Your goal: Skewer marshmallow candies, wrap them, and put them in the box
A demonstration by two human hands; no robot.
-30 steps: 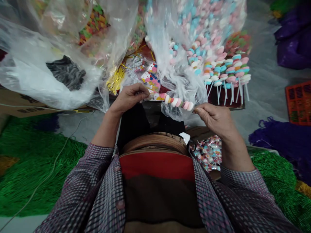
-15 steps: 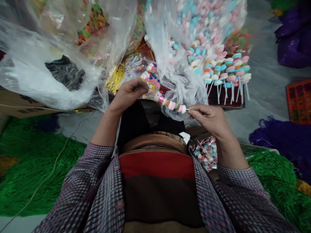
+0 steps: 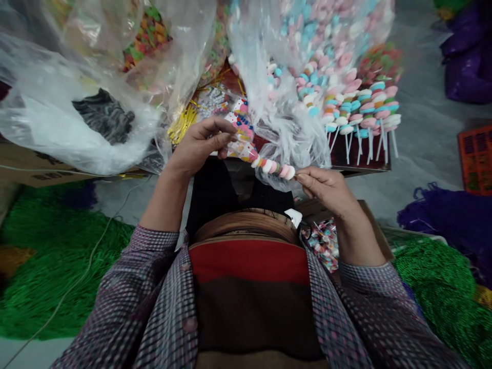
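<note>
My right hand [image 3: 326,188] pinches the stick end of a candy skewer [image 3: 273,167] strung with pink, white and green rings. The skewer points up and left into a small printed clear wrapper [image 3: 240,146], which my left hand [image 3: 200,146] grips by its top with fingers curled. The candy's upper end sits inside the wrapper's mouth. Both hands are held over my lap, just in front of a low box edge.
A big clear bag of pastel ring candies [image 3: 307,56] hangs ahead. Finished skewers [image 3: 361,115] stand in rows at the right. Another bag of mixed candies [image 3: 146,41] and gold twist ties [image 3: 184,123] are at the left. Wrapped skewers [image 3: 325,241] lie by my right knee. Green fringe [image 3: 49,256] covers the floor.
My right hand has pushed the skewer leftward and its tip has entered the wrapper. My left hand has lifted slightly, holding the wrapper open.
</note>
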